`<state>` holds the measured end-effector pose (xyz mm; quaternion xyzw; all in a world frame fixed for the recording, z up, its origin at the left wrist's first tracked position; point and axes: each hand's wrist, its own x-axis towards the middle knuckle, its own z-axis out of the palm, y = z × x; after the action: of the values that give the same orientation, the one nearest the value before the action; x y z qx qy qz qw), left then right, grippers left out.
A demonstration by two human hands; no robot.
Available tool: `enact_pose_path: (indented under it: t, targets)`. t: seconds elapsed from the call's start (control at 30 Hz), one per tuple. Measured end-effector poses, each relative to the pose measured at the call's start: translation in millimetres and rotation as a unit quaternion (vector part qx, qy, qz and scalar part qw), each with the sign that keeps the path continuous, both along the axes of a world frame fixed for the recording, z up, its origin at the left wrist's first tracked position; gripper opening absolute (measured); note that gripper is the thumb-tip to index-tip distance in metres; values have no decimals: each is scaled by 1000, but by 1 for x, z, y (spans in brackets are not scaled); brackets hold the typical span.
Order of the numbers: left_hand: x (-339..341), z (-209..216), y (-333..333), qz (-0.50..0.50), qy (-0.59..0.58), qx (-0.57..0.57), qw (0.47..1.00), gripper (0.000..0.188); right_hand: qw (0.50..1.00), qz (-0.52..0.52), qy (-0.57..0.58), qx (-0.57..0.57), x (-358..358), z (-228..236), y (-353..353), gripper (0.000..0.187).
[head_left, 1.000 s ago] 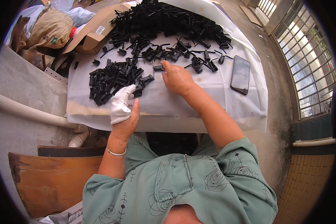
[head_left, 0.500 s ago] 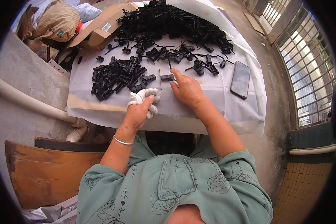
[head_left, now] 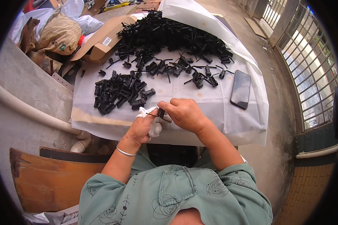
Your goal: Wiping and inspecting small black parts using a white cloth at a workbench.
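Both hands meet in front of the small pile, closed on one small black plastic part (head_left: 161, 113) with thin rods sticking out to the sides. My right hand (head_left: 187, 114) pinches the part's upper end from the right. From the left, my left hand (head_left: 141, 128) grips it, its bare thumb against a thin rod. A white glove or cloth (head_left: 155, 129) covers the left fingers and partly hides their hold. Just beyond my left hand lies a small pile of similar black parts (head_left: 118, 90), mostly without long rods showing.
A large heap of black parts (head_left: 172, 33) covers the table's far side, with loose rodded parts (head_left: 199, 77) nearer. A phone (head_left: 240, 89) lies at the right on the white sheet (head_left: 210, 127). A cardboard box (head_left: 101, 45) stands far left; a barred window (head_left: 308, 71) is at right.
My right hand has picked up the black part from the sheet and drawn it nearer, to my left hand. Both hands now hold it; my view has shifted slightly.
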<state>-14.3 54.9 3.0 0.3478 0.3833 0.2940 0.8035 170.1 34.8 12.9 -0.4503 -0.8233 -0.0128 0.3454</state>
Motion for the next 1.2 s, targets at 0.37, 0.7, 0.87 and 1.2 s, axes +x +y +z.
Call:
enact_pose_path:
  t: [0.37, 0.7, 0.87, 1.2]
  targets:
    - [24, 10, 11, -24, -72, 69, 995, 17, 970, 61, 222, -73, 11, -15, -6, 43]
    - [51, 12, -1, 53, 31, 310, 949, 19, 939, -7, 342, -33, 6, -2, -24, 22]
    - [55, 15, -8, -45, -6, 311, 949, 20, 854, 8, 494, -160, 11, -11, -22, 11]
    - [50, 17, -7, -11, -69, 118, 991, 34, 917, 46, 395, -42, 2, -6, -28, 10]
